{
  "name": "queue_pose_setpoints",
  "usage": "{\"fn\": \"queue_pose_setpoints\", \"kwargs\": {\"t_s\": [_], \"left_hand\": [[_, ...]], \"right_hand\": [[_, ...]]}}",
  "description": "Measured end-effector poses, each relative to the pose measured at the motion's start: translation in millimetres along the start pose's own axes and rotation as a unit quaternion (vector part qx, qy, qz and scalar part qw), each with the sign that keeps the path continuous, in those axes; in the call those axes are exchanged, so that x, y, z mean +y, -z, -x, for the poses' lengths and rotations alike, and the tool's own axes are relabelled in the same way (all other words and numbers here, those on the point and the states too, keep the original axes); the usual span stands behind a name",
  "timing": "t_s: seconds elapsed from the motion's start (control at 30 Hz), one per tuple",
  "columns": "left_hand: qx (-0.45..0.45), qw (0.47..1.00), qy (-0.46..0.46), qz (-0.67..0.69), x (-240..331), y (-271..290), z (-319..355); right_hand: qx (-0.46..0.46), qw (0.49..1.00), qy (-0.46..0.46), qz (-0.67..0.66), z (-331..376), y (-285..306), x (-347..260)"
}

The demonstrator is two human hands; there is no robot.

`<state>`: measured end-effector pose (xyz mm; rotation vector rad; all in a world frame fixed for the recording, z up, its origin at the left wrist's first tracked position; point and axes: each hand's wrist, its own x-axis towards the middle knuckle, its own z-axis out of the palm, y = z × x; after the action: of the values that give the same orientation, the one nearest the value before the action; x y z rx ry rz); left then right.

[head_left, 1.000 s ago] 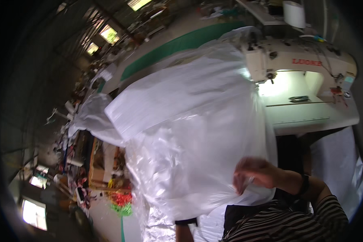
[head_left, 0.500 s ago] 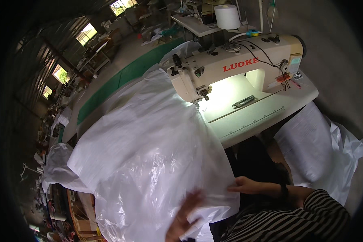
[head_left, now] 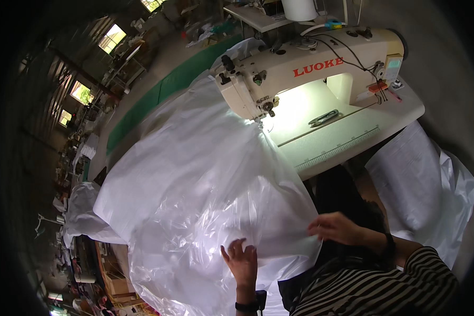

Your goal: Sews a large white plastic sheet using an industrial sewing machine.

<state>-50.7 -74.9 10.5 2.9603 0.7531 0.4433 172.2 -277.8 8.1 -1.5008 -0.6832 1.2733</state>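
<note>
"How many sewing machines?"

"One sewing machine (head_left: 321, 68)."

"And hands?"

"Two, both in front of the machine: a left hand (head_left: 240, 262) and a right hand (head_left: 334, 229). There are two wristbands (head_left: 389, 245), one per wrist."

"White sheets?"

"Two stretches of white sheet (head_left: 158, 168) show, one left of the machine and one right of it. I can't tell whether they join."

"Small stuff?"

"One pair of snips (head_left: 324, 118) on the machine's bed, one thread cone (head_left: 300, 9) behind the machine."

"Windows?"

"Four windows (head_left: 112, 38) far beyond the machine's left end, plus one green strip (head_left: 160, 89) nearer it."
</note>
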Motion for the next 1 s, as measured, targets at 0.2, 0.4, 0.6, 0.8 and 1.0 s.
{"fn": "queue_pose_setpoints", "kwargs": {"t_s": [0.2, 0.4, 0.6, 0.8, 1.0], "left_hand": [[-0.251, 0.897, -0.159, 0.326, 51, 9, 20], [-0.371, 0.851, -0.286, 0.236, 71, -11, 6], [-0.24, 0.92, -0.197, 0.24, 62, -35, -11], [-0.325, 0.873, -0.222, 0.287, 71, -50, -19], [-0.047, 0.967, -0.063, 0.24, -22, 47, -90]], "right_hand": [[-0.093, 0.985, -0.066, -0.132, -27, -30, 0], [0.035, 0.998, 0.004, 0.051, 0, -3, 31], [0.179, 0.919, 0.063, 0.345, -3, 12, 12], [0.199, 0.961, 0.045, 0.186, -58, -1, 23], [0.187, 0.977, 0.095, 0.029, -56, 6, 47]]}}
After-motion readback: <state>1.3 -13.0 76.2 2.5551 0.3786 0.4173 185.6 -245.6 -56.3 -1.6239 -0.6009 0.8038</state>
